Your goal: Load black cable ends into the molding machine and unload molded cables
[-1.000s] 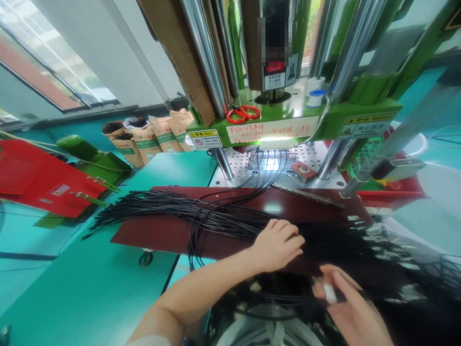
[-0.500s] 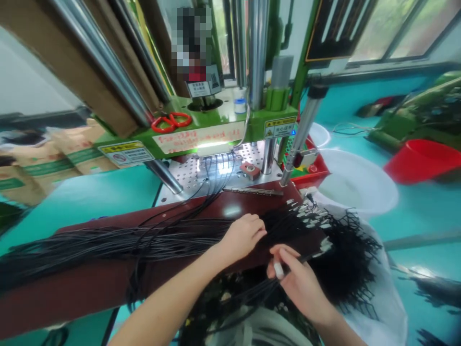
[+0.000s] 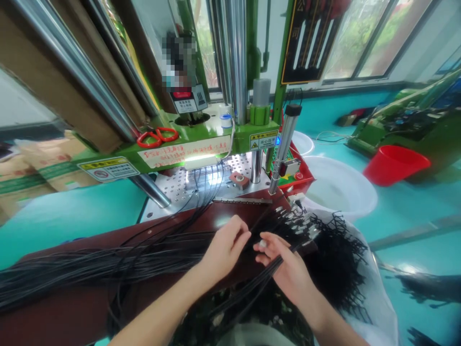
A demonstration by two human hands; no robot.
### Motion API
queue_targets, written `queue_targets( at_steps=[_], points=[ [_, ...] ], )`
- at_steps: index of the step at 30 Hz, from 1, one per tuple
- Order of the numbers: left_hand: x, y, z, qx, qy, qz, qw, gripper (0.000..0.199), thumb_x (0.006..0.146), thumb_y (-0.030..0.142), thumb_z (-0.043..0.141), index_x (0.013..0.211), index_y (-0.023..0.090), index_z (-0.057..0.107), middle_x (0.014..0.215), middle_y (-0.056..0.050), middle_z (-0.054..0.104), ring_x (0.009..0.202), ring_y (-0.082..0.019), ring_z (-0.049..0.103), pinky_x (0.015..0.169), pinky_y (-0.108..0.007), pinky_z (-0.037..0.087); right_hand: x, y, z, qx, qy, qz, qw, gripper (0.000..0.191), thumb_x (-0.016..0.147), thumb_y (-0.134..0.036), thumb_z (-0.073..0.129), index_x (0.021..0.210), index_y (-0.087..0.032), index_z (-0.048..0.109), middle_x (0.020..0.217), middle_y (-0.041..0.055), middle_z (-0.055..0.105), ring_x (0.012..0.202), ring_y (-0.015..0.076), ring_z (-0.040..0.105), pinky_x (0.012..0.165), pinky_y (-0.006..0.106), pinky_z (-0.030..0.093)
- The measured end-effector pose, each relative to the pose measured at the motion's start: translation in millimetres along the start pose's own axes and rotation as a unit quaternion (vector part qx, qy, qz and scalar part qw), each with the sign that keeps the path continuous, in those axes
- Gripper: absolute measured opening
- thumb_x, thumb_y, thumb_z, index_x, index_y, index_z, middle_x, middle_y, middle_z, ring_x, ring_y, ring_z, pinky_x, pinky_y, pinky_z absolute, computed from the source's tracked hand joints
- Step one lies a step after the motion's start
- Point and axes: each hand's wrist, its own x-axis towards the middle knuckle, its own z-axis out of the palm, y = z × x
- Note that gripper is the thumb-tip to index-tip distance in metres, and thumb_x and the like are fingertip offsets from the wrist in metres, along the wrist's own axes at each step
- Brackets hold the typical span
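Note:
My left hand [image 3: 227, 244] is closed over the bench, thumb and index finger pressed together. What lies in that pinch, if anything, is too small to make out. Just to its right, my right hand [image 3: 286, 259] is curled around a thin bundle of black cables [image 3: 257, 278], which trails down toward my lap. A small white piece [image 3: 262, 243] shows at its fingertips; its kind is unclear. Beyond the right hand lies a heap of black cables with pale metallic connector ends [image 3: 297, 218]. More long black cables [image 3: 144, 257] stretch across the bench to the left.
A green press [image 3: 201, 144] stands ahead, with several cables entering its lit plate [image 3: 169, 185]. Red-handled scissors [image 3: 157, 137] rest on it. A metal strip [image 3: 243, 201] lies at the brown bench's [image 3: 46, 315] back edge. White tub [image 3: 363, 192] and red bucket [image 3: 396, 166] stand right.
The camera view has swung right, so the machine appears farther left. My left hand's thumb and index finger have come together, while my right hand has turned and its fingers point more toward the left hand.

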Motion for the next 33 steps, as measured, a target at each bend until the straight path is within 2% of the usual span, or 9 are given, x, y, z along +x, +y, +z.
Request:
queue_targets(
  at_steps=[6, 9, 13, 16, 19, 22, 28, 30, 33],
  points=[
    [-38, 18, 11.1, 0.01, -0.1, 0.005, 0.995, 0.014, 0.085, 0.022, 0.034, 0.075, 0.018, 0.044, 0.08, -0.005, 0.05, 0.074, -0.015, 0.046, 0.068, -0.03, 0.039, 6, -16, 10, -0.032, -0.077, -0.067, 0.994, 0.03, 0.081, -0.038, 0.051, 0.106, -0.024, 0.062, 0.108, 0.0066, 0.062, 0.109, 0.0227, 0.05, 0.098, 0.041, 0.03],
    [-50, 21, 20.4, -0.149, -0.148, -0.053, 0.976, 0.011, 0.083, 0.024, 0.038, 0.081, 0.018, 0.046, 0.085, -0.006, 0.053, 0.079, -0.016, 0.05, 0.072, -0.031, 0.04, 0, -20, 16, -0.114, -0.14, -0.072, 0.981, 0.028, 0.083, -0.038, 0.048, 0.093, -0.022, 0.068, 0.102, 0.0071, 0.065, 0.109, 0.0249, 0.05, 0.1, 0.043, 0.027],
    [-59, 20, 30.7, -0.494, -0.213, -0.143, 0.831, 0.032, 0.078, 0.032, 0.051, 0.105, 0.016, 0.043, 0.081, -0.005, 0.058, 0.065, -0.013, 0.056, 0.061, -0.026, 0.044, -6, -12, 21, -0.294, -0.246, -0.005, 0.923, 0.028, 0.083, -0.038, 0.048, 0.09, -0.022, 0.07, 0.114, 0.008, 0.058, 0.116, 0.0264, 0.042, 0.098, 0.045, 0.029],
    [-63, 16, 41.9, -0.557, -0.151, -0.223, 0.786, 0.034, 0.076, 0.04, 0.054, 0.096, 0.014, 0.047, 0.049, 0.005, 0.046, 0.035, -0.005, 0.037, 0.036, -0.017, 0.028, 0, -9, 21, -0.297, -0.263, 0.028, 0.918, 0.031, 0.081, -0.036, 0.053, 0.108, -0.024, 0.062, 0.12, 0.0088, 0.055, 0.114, 0.0249, 0.045, 0.099, 0.045, 0.027],
    [-67, 12, 52.8, -0.552, -0.113, -0.277, 0.778, 0.033, 0.076, 0.047, 0.051, 0.079, 0.014, 0.048, 0.041, 0.01, 0.032, 0.029, -0.002, 0.02, 0.03, -0.016, 0.014, 15, -21, 23, -0.185, -0.191, -0.007, 0.964, 0.038, 0.081, -0.031, 0.054, 0.118, -0.026, 0.053, 0.119, 0.0084, 0.056, 0.108, 0.0236, 0.051, 0.098, 0.045, 0.029],
    [-67, 11, 56.8, -0.515, -0.101, -0.276, 0.805, 0.034, 0.078, 0.048, 0.048, 0.076, 0.014, 0.048, 0.042, 0.009, 0.035, 0.028, -0.002, 0.023, 0.03, -0.016, 0.016, 29, -41, 31, -0.207, -0.188, -0.058, 0.958, 0.031, 0.083, -0.029, 0.05, 0.113, -0.022, 0.057, 0.119, 0.0084, 0.056, 0.111, 0.0242, 0.049, 0.099, 0.044, 0.029],
    [-46, 21, 49.8, -0.448, -0.057, -0.225, 0.864, 0.028, 0.079, 0.041, 0.047, 0.074, 0.014, 0.045, 0.043, 0.006, 0.045, 0.03, -0.003, 0.035, 0.033, -0.016, 0.023, 36, -55, 41, -0.492, -0.305, -0.031, 0.815, 0.035, 0.089, -0.033, 0.037, 0.119, -0.022, 0.053, 0.126, 0.0065, 0.05, 0.116, 0.0204, 0.044, 0.102, 0.041, 0.026],
    [-38, 24, 51.9, -0.449, -0.052, -0.216, 0.866, 0.028, 0.079, 0.041, 0.047, 0.074, 0.014, 0.046, 0.041, 0.006, 0.045, 0.03, -0.004, 0.037, 0.035, -0.016, 0.027, 36, -53, 38, -0.531, -0.349, -0.01, 0.772, 0.041, 0.088, -0.037, 0.038, 0.126, -0.023, 0.045, 0.132, 0.0069, 0.044, 0.12, 0.0214, 0.039, 0.102, 0.042, 0.026],
    [-30, 27, 62.3, -0.482, -0.042, -0.236, 0.843, 0.03, 0.077, 0.043, 0.048, 0.073, 0.013, 0.047, 0.043, 0.004, 0.046, 0.032, -0.006, 0.04, 0.033, -0.017, 0.031, 35, -54, 36, -0.556, -0.371, 0.03, 0.743, 0.053, 0.083, -0.04, 0.046, 0.133, -0.024, 0.034, 0.139, 0.0072, 0.032, 0.122, 0.025, 0.036, 0.099, 0.042, 0.031]
  ],
)
